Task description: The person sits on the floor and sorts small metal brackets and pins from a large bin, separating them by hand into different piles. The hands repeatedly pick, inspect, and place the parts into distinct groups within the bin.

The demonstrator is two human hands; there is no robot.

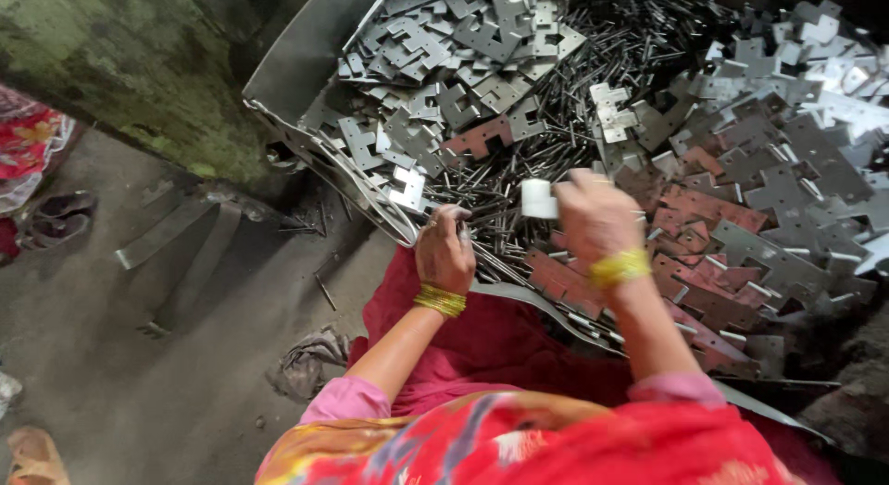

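A person sits on the ground, seen from above, arms reaching up toward the middle of the frame. The left hand, a little left of centre, has its fingers curled closed around what looks like a few thin metal pins, knuckles toward the camera; exactly how many it holds cannot be told. The right hand, just right of centre, pinches a small pale folded metal piece between thumb and fingertips, holding it up beside the left hand, so the two hands nearly meet over the pile. Gold bangles ring the left wrist and a yellow band circles the right.

Filling the upper and right parts of the frame is a wide, shallow metal tray, tilted toward the person, which keeps the stock within arm's reach. It is heaped with flat notched metal plates, grey at upper centre and right, rust-brown at centre right, with loose pins spread between them. A red cloth covers the lap beneath the hands. In the left half lies a bare, dusty floor with a worn sandal at the left edge and a crumpled rag near the knee.
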